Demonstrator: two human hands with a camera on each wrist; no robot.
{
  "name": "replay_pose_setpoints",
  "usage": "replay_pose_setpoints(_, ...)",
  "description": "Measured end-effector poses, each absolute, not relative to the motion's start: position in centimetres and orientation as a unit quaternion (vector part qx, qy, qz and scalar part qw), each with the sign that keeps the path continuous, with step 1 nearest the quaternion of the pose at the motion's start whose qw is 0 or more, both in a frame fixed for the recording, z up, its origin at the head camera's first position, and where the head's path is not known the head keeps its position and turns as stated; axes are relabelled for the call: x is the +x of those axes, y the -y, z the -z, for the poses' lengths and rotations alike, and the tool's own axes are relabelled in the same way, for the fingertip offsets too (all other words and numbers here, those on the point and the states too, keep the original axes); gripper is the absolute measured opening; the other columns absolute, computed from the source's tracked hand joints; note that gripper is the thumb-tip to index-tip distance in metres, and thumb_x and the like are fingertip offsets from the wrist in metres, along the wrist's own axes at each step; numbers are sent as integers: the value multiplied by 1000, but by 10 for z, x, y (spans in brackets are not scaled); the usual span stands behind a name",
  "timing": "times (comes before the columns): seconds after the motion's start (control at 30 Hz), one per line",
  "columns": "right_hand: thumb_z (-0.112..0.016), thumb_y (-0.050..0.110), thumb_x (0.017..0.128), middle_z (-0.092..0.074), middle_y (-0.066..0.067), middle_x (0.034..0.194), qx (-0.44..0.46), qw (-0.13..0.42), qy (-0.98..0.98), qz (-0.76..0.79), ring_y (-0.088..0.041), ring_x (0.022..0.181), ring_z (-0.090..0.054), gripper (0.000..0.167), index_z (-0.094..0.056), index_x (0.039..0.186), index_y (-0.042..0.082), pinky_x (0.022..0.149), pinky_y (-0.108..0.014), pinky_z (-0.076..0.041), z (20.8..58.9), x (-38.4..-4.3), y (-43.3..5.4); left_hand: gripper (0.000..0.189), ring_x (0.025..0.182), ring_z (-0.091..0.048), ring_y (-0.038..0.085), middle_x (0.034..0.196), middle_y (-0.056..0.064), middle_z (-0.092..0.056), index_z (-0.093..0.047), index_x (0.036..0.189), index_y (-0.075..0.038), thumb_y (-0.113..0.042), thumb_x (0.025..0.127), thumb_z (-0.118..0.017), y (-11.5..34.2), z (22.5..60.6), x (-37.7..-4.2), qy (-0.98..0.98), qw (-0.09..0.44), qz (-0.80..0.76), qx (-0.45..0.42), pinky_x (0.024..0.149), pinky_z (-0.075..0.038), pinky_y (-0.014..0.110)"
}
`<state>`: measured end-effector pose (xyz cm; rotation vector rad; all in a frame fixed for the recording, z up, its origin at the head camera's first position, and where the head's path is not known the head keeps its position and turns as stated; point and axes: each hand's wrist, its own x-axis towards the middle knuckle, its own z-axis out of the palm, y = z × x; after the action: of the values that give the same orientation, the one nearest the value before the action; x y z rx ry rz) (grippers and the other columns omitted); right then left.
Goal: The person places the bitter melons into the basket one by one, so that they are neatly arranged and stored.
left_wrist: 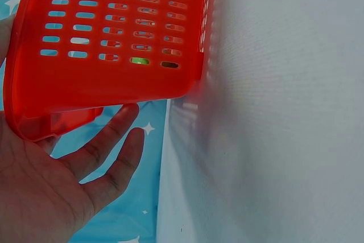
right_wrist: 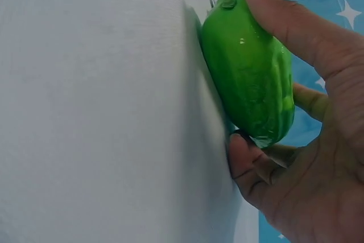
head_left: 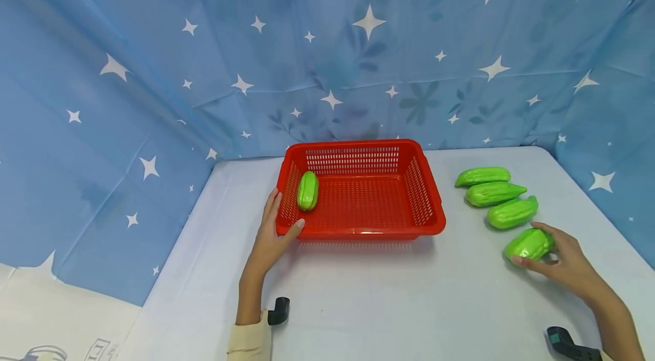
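My left hand [head_left: 271,239] holds the near left corner of a red plastic basket [head_left: 358,231], thumb over the rim and fingers along the outside of its left wall. Inside that basket, against the left side, lies a glossy green ribbed vegetable [head_left: 307,191]. On the right side of the white table, my right hand [head_left: 568,258] grips another green ribbed vegetable [head_left: 529,244]. The right wrist view shows its thumb on one side of this vegetable [right_wrist: 247,69] and its fingers curled around the other, close against the tabletop.
Beyond the right hand, three more green vegetables lie in a row: a near one [head_left: 513,212], a middle one [head_left: 494,194] and a far one [head_left: 483,176]. A blue star-patterned cloth [head_left: 327,54] hangs behind the white table [head_left: 368,298].
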<state>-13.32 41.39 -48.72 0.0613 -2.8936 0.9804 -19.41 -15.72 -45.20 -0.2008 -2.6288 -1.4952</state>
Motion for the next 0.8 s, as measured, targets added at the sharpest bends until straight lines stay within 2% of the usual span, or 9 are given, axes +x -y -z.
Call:
replay_pose_setpoints(0.17,-82,22,79,-32,-43,133,9,29,942,-336,-27,109,-43,90,-28,139,-17,61,-9,-43,485,-126,-417,90,151,-17,23,164,-12,-8,-17,158,-21,-49,88,-66,157,451,-194,866,54,493,-70,106,-43,51)
replay_pose_setpoints(0.23,-79,21,82,-26,-44,135,-1,14,937,-348,-28,109,-41,88,-25,141,-17,67,-16,-52,483,-124,-417,89,151,-17,23,164,-12,-8,-18,158,-21,-49,88,-66,157,451,-194,866,54,492,-69,107,-43,51)
replay_pose_setpoints(0.3,-73,25,88,-20,-46,137,-23,1,935,-353,-39,115,-41,85,-21,142,-17,82,-38,-56,480,-123,-416,89,151,-17,23,164,-11,-8,-17,158,-20,-49,88,-66,157,451,-194,867,55,490,-69,106,-43,51)
replay_pose_setpoints(0.37,-65,31,94,-13,-49,140,-54,-8,929,-365,-61,118,-32,82,-18,142,-17,91,-62,-47,479,-122,-416,89,151,-18,24,164,-10,-8,-17,158,-20,-49,88,-66,156,450,-193,868,56,489,-68,106,-43,52)
replay_pose_setpoints(0.43,-57,36,98,-5,-49,143,-94,-11,917,-386,-69,121,-24,81,-14,142,-17,89,-77,-33,478,-121,-416,90,151,-18,24,164,-10,-8,-17,158,-20,-49,88,-66,156,450,-192,868,55,489,-67,106,-43,52)
replay_pose_setpoints(0.57,-55,39,98,0,-46,149,-161,13,890,-426,-70,122,-27,84,-10,142,-18,90,-68,-42,480,-119,-416,89,151,-18,23,164,-11,-8,-18,158,-21,-49,88,-66,156,451,-192,869,53,488,-66,106,-44,51)
replay_pose_setpoints(0.67,-58,39,96,3,-45,150,-193,17,874,-445,-69,124,-28,91,-4,143,-16,76,-43,-56,481,-121,-417,89,151,-18,22,164,-12,-9,-18,157,-22,-50,88,-66,156,451,-193,869,54,487,-67,106,-44,51)
replay_pose_setpoints(0.77,-60,42,95,6,-44,151,-222,-4,857,-466,-68,130,-24,100,9,147,-9,77,-44,-58,479,-122,-419,89,151,-18,22,163,-12,-8,-18,157,-22,-51,87,-66,156,452,-193,868,56,488,-67,106,-43,52)
replay_pose_setpoints(0.8,-60,41,95,5,-45,151,-228,-9,850,-474,-67,130,-23,102,13,148,-6,68,-35,-59,479,-123,-419,90,151,-18,21,163,-13,-8,-18,157,-22,-51,87,-66,156,452,-194,868,57,488,-67,106,-43,52)
